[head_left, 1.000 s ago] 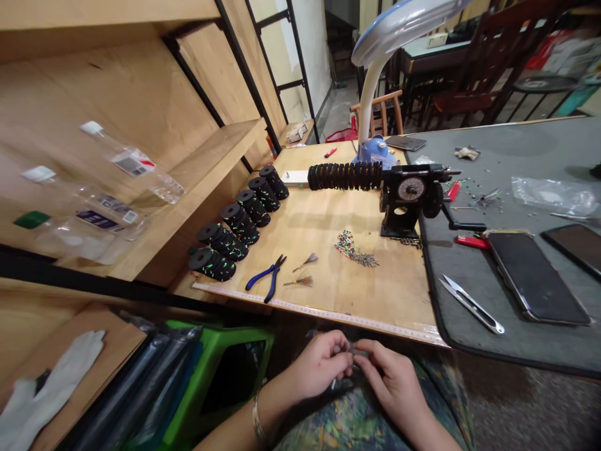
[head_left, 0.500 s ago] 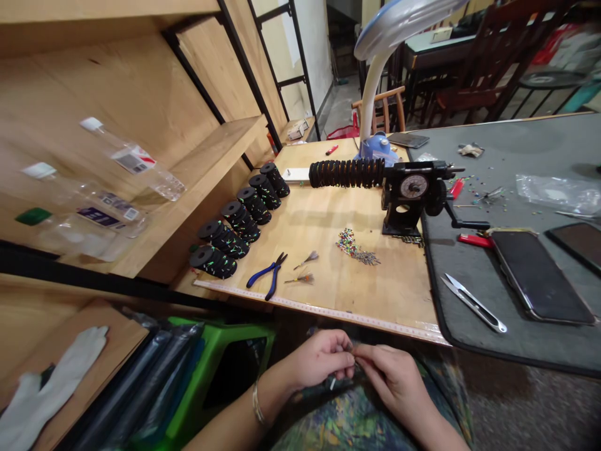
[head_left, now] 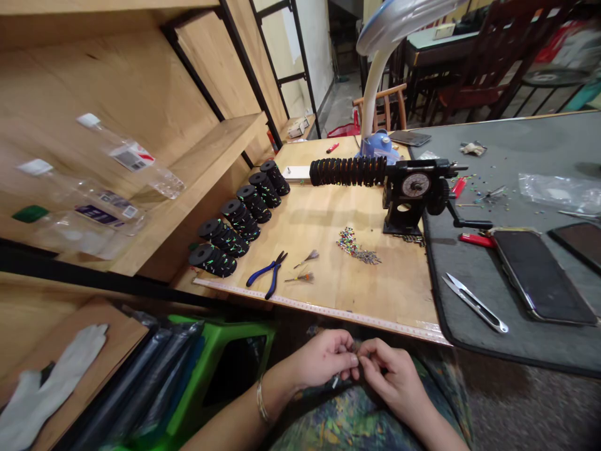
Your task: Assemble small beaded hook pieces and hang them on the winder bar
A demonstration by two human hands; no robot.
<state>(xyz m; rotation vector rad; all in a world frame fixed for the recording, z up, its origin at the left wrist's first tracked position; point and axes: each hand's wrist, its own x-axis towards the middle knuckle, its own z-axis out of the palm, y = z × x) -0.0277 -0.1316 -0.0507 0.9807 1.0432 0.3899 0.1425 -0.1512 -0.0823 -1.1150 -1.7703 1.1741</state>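
Observation:
Both hands meet in my lap, just below the front edge of the wooden table [head_left: 328,207]. My left hand [head_left: 323,360] and my right hand [head_left: 392,376] pinch a tiny grey item [head_left: 357,348] between their fingertips; it is too small to name. On the table above them lie a pile of coloured-head pins [head_left: 354,245], two small tufts [head_left: 305,266] and blue-handled pliers [head_left: 267,275]. A black hand-crank winder [head_left: 410,197] carries a long row of black spools [head_left: 347,171].
Rows of black spools [head_left: 239,219] line the table's left side. A grey mat [head_left: 516,207] on the right holds thread snips [head_left: 474,302], two phones [head_left: 542,275] and a red lighter [head_left: 476,239]. Plastic bottles [head_left: 94,188] lie on the left shelf; a green stool [head_left: 225,369] stands below.
My fingertips have shifted slightly around the small item, and the view has dipped a little. Nothing on the table has moved.

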